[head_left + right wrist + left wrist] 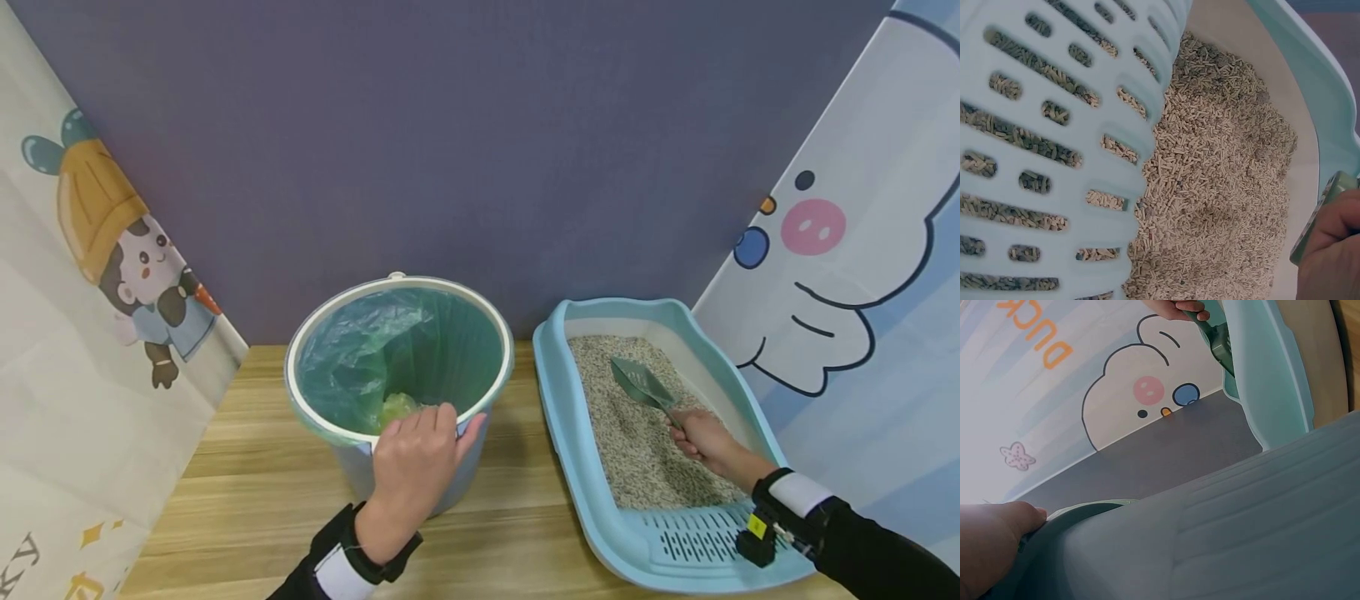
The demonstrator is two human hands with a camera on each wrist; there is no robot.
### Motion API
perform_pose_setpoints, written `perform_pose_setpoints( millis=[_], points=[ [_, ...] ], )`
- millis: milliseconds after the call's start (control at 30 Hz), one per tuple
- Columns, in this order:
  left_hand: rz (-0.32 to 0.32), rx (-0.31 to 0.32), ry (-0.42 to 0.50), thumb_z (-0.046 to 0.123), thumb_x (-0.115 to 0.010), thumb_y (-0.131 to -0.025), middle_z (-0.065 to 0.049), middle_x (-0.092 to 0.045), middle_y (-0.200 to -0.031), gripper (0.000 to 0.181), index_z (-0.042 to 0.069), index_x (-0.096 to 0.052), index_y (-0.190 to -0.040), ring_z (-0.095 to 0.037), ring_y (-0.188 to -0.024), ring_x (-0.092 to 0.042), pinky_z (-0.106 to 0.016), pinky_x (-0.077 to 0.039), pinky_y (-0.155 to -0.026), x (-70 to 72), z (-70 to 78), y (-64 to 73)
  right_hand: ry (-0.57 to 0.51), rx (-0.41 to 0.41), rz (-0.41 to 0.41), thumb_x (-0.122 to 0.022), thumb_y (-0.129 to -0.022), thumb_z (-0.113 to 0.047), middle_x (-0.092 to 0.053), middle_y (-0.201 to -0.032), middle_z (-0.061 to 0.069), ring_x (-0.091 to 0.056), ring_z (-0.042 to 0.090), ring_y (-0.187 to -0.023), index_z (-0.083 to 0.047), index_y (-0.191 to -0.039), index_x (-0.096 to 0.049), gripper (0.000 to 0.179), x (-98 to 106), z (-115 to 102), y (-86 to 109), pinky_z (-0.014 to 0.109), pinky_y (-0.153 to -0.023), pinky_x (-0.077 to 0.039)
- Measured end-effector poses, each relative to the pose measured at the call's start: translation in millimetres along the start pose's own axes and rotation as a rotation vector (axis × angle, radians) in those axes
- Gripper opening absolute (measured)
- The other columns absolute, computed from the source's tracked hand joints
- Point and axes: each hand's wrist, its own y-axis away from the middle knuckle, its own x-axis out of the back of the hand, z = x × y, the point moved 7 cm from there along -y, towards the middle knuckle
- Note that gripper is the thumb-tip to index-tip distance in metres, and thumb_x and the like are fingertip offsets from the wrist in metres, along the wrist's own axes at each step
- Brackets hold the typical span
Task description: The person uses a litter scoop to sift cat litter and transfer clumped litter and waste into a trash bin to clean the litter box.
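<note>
My left hand (420,454) grips the near rim of a round trash bin (360,457) with a white ring and a green bag (352,358) lining it. Something pale yellow-green (396,408) shows inside the bag. In the left wrist view, the thumb side of the left hand (994,540) lies at the bin's rim. My right hand (708,446) holds a dark green slotted litter scoop (639,382) by its handle, over the litter (637,450) in a blue litter box (558,400). The right wrist view has the right hand (1335,250) at its right edge.
A perforated light-blue step (693,537) forms the litter box's near end. Bin and box stand side by side on a wood-grain surface (255,483). Behind rises a dark grey-purple wall (480,150), with printed cartoon panels (847,250) on either side.
</note>
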Motion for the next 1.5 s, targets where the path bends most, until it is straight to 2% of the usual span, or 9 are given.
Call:
perform_pose_setpoints(
  millis=[233,500,800,933,1067,1167,1233,1367,1500],
  points=[
    [0.002,0.004,0.005,0.043,-0.044,-0.091,0.002,-0.027,-0.041,0.051,0.012,-0.034,-0.052,-0.011,-0.033,-0.030,-0.024,-0.019,-0.038,-0.2,-0.7,0.3,0.069,0.053,0.038,-0.019,-0.101,-0.023,-0.035,-0.057,-0.009,-0.031,0.001,-0.042,-0.008,-0.085,-0.041,0.031,7,-33,0.3,0.022,-0.045,-0.033],
    [-0.001,0.004,0.003,0.043,-0.044,-0.091,0.003,-0.024,-0.041,0.052,0.013,-0.032,-0.051,-0.010,-0.033,-0.027,-0.023,-0.018,-0.038,-0.6,-0.5,0.6,0.126,0.170,-0.022,-0.021,-0.101,-0.029,-0.033,-0.054,-0.009,-0.029,0.002,-0.040,-0.006,-0.086,-0.037,0.032,-5,-123,0.7,0.022,-0.042,-0.030],
    [0.010,0.012,-0.013,0.044,-0.044,-0.091,0.003,-0.026,-0.041,0.052,0.013,-0.032,-0.051,-0.011,-0.033,-0.029,-0.023,-0.019,-0.038,-0.8,-1.2,1.8,0.153,0.226,-0.131,-0.028,-0.101,-0.026,-0.035,-0.057,-0.006,-0.027,0.004,-0.038,0.000,-0.100,-0.044,0.031,-72,-234,-2.1,0.020,-0.040,-0.026],
    [0.008,0.010,-0.019,0.044,-0.044,-0.091,0.002,-0.025,-0.042,0.052,0.013,-0.032,-0.051,-0.011,-0.033,-0.029,-0.023,-0.020,-0.038,-1.0,-1.0,2.0,0.362,0.280,-0.099,-0.031,-0.101,-0.023,-0.039,-0.056,-0.002,-0.028,0.007,-0.038,0.001,-0.097,-0.052,0.032,-114,-255,-6.3,0.021,-0.040,-0.027],
    [0.002,0.005,-0.020,0.044,-0.044,-0.091,0.002,-0.026,-0.042,0.051,0.013,-0.032,-0.052,-0.011,-0.033,-0.029,-0.023,-0.020,-0.038,-0.9,0.2,2.3,0.900,0.552,0.105,-0.041,-0.098,-0.020,-0.044,-0.056,0.000,-0.037,0.010,-0.042,-0.002,-0.084,-0.055,0.026,-152,-266,1.8,0.022,-0.041,-0.033],
    [0.003,0.004,-0.018,0.044,-0.044,-0.091,0.002,-0.028,-0.042,0.051,0.013,-0.033,-0.052,-0.011,-0.033,-0.031,-0.024,-0.020,-0.038,-0.4,0.8,2.2,1.342,0.870,0.350,-0.049,-0.093,-0.011,-0.042,-0.054,0.000,-0.035,0.008,-0.042,-0.005,-0.076,-0.048,0.019,-177,-267,15.1,0.022,-0.037,-0.034],
    [0.007,0.002,-0.023,0.043,-0.043,-0.091,0.002,-0.029,-0.041,0.051,0.013,-0.034,-0.052,-0.012,-0.033,-0.031,-0.023,-0.020,-0.038,-0.2,0.9,1.9,1.527,1.075,0.507,-0.050,-0.090,-0.006,-0.040,-0.053,0.000,-0.030,0.006,-0.039,-0.005,-0.075,-0.045,0.016,-188,-263,23.5,0.022,-0.033,-0.032],
    [0.013,-0.009,-0.028,0.043,-0.043,-0.092,0.002,-0.030,-0.041,0.050,0.013,-0.035,-0.052,-0.011,-0.033,-0.032,-0.023,-0.021,-0.038,0.0,0.7,1.1,1.675,1.417,0.747,-0.036,-0.090,0.000,-0.038,-0.054,-0.002,-0.025,0.003,-0.041,-0.003,-0.078,-0.047,0.017,-195,-256,32.4,0.019,-0.034,-0.027],
    [0.002,-0.021,-0.024,0.042,-0.042,-0.092,0.003,-0.029,-0.041,0.050,0.014,-0.035,-0.052,-0.010,-0.033,-0.032,-0.022,-0.021,-0.038,-0.4,-0.1,0.4,1.728,1.580,0.849,-0.023,-0.096,-0.002,-0.037,-0.054,-0.002,-0.027,0.004,-0.040,-0.003,-0.079,-0.051,0.032,-191,-252,34.9,0.018,-0.037,-0.023]
  ],
)
